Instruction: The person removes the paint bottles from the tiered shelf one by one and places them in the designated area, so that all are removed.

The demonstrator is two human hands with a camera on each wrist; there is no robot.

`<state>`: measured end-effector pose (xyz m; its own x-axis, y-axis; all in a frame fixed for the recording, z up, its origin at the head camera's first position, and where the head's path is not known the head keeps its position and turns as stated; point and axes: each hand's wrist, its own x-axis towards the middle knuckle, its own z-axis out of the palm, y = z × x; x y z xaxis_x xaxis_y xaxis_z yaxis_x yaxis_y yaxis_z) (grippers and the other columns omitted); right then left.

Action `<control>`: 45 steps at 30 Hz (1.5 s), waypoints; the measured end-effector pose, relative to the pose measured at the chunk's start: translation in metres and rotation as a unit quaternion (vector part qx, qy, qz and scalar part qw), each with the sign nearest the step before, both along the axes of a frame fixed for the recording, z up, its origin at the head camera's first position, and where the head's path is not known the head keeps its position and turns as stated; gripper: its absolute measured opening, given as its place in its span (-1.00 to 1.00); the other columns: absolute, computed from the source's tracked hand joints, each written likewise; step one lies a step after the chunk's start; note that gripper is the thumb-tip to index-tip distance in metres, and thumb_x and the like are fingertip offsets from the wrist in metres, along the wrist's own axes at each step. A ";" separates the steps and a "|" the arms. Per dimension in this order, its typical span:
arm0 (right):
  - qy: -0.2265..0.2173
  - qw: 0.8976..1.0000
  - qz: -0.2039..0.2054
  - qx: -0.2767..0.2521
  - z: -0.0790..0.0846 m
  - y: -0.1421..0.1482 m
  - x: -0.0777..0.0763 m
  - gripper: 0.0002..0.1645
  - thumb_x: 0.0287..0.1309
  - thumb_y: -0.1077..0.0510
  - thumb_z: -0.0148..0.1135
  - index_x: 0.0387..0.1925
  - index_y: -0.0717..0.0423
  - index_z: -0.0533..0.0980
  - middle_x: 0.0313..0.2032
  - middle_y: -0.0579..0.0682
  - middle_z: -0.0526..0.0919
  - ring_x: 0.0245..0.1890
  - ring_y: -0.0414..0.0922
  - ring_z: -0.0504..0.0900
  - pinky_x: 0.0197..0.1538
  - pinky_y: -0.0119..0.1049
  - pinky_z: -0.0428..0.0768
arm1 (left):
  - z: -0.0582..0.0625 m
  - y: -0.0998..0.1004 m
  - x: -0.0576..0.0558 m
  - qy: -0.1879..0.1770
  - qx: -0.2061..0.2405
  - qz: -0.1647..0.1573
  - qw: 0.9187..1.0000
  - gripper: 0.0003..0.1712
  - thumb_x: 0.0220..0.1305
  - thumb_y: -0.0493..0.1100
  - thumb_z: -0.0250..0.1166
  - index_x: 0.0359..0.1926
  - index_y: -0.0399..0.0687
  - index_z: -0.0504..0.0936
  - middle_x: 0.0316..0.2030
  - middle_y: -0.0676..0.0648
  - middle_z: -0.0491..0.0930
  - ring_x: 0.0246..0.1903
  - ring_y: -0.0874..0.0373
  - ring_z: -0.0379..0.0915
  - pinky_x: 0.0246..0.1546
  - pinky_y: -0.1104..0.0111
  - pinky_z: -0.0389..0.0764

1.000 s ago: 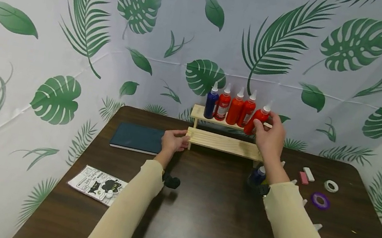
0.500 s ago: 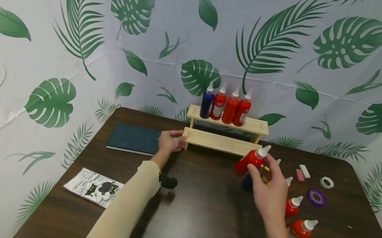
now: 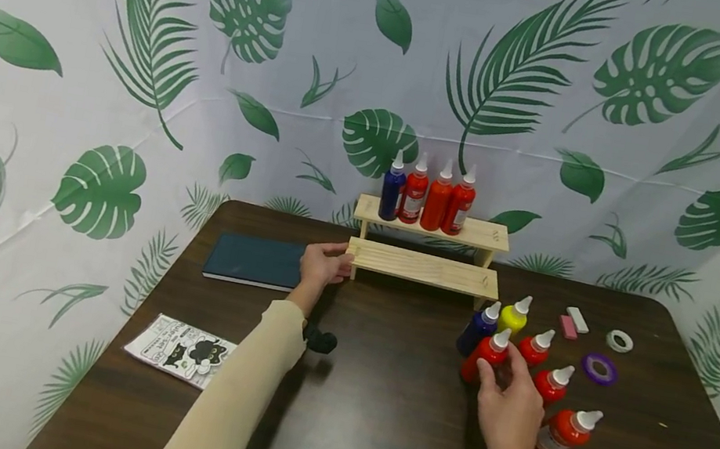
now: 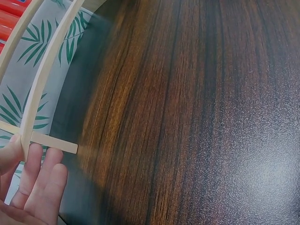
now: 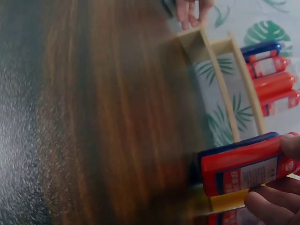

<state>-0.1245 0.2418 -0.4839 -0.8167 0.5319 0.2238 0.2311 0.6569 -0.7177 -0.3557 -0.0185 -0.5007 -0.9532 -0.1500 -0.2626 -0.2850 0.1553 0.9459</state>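
A two-tier wooden rack (image 3: 424, 267) stands at the back of the table. My left hand (image 3: 321, 266) pinches the left end of its lower shelf (image 4: 44, 89), thumb on one side and fingers on the other. Between the thumb and fingers of my right hand (image 3: 509, 416) is a red squeeze bottle (image 3: 483, 358) with a white nozzle. It stands close beside a blue bottle (image 3: 476, 330); whether its base touches the table I cannot tell. On the upper shelf are a blue bottle (image 3: 391, 194) and three red or orange-red ones (image 3: 436, 204).
Right of the held bottle stand a yellow bottle (image 3: 513, 318) and three red bottles (image 3: 561, 433). Farther right lie a purple tape roll (image 3: 599, 369), a white roll (image 3: 619, 342) and two small blocks (image 3: 568, 327). A dark notebook (image 3: 254, 261) and a cat-print packet (image 3: 181, 350) lie left.
My right hand has taken the red bottle off the right of the upper shelf and brought it down toward the bottles on the table. The left hand has stayed at the rack.
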 end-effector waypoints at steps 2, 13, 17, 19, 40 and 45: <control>0.007 1.000 -0.006 0.010 -0.005 0.001 -0.002 -0.36 0.19 0.05 0.30 0.28 0.07 0.38 0.08 0.20 0.59 -0.11 0.17 0.65 -0.07 0.09 0.58 | 0.000 0.000 0.001 0.001 0.001 0.003 1.000 -0.71 0.12 -0.18 0.42 -0.08 0.01 0.74 -0.41 -0.16 0.73 -0.46 0.02 0.70 -0.48 0.26 0.68; 0.012 1.000 -0.009 0.028 -0.011 0.008 -0.008 -0.35 0.21 0.08 0.29 0.31 0.08 0.35 0.16 0.18 0.53 -0.05 0.18 0.63 -0.05 0.08 0.58 | 0.002 0.001 -0.002 -0.001 0.008 0.001 1.000 -0.70 0.10 -0.17 0.44 -0.08 0.02 0.74 -0.42 -0.16 0.72 -0.44 0.00 0.70 -0.47 0.25 0.68; 0.020 0.999 -0.011 0.035 -0.007 0.007 -0.007 -0.34 0.19 0.08 0.30 0.31 0.07 0.36 0.14 0.16 0.54 -0.09 0.15 0.64 -0.09 0.06 0.61 | 0.002 0.001 -0.004 -0.005 0.007 0.004 1.000 -0.70 0.10 -0.17 0.44 -0.09 0.03 0.74 -0.43 -0.16 0.72 -0.47 0.02 0.70 -0.49 0.25 0.68; 0.033 0.999 -0.012 0.036 -0.002 0.006 -0.006 -0.35 0.18 0.08 0.31 0.29 0.07 0.38 0.13 0.15 0.56 -0.10 0.13 0.65 -0.13 0.03 0.62 | 0.002 0.001 -0.005 -0.006 0.005 0.004 1.000 -0.70 0.11 -0.17 0.44 -0.08 0.03 0.74 -0.43 -0.16 0.72 -0.47 0.03 0.70 -0.48 0.26 0.68; 0.079 0.991 0.100 -0.026 0.113 -0.020 -0.083 -0.25 0.25 -0.17 0.17 0.39 -0.06 0.24 0.28 0.07 0.41 0.21 0.06 0.48 0.14 0.06 0.49 | 0.002 0.001 -0.005 0.011 -0.010 0.003 1.000 -0.71 0.12 -0.16 0.43 -0.09 0.00 0.74 -0.43 -0.18 0.72 -0.52 0.08 0.69 -0.50 0.27 0.68; 0.056 0.990 0.117 -0.054 0.113 -0.017 -0.135 -0.22 0.27 -0.13 0.15 0.42 0.02 0.17 0.29 0.14 0.39 0.22 0.11 0.46 0.20 0.05 0.44 | 0.000 0.003 -0.003 -0.001 -0.005 0.004 1.000 -0.71 0.11 -0.16 0.43 -0.09 0.02 0.74 -0.44 -0.16 0.72 -0.48 0.04 0.70 -0.48 0.27 0.68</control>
<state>-0.2600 0.2244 -0.3709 -0.8932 0.3574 0.2729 -0.0034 0.6016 -0.7988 -0.3584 -0.0158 -0.5006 -0.9515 -0.1593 -0.2633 -0.2883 0.1621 0.9437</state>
